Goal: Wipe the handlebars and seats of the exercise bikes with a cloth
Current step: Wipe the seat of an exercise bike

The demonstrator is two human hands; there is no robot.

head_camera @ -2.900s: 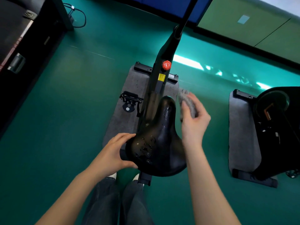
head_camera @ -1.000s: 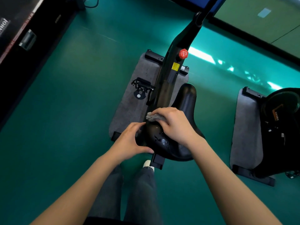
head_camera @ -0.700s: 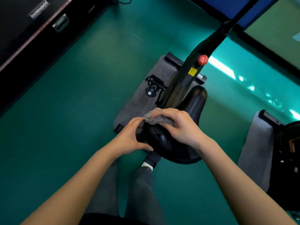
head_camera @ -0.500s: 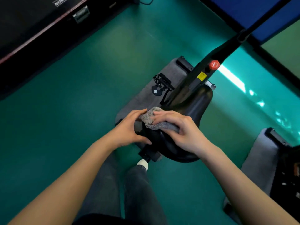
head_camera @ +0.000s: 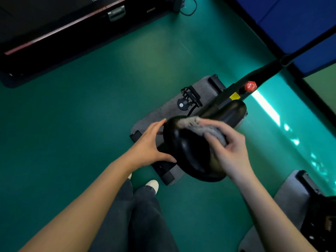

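A black bike seat fills the middle of the view, its narrow nose pointing up and right toward the frame post with a red knob. My right hand presses a grey cloth onto the top of the seat, fingers curled over it. My left hand grips the seat's left edge, thumb below and fingers at the rim. The handlebars lie outside the view.
The bike stands on a grey mat with a black pedal at its left. A second bike and mat sit at the lower right. A dark machine base runs along the top left. My legs and shoes are below the seat.
The cloth has come from beside the seat onto it, then slid from the left rear part toward its middle. The view swung left. My left hand kept its hold on the seat edge.
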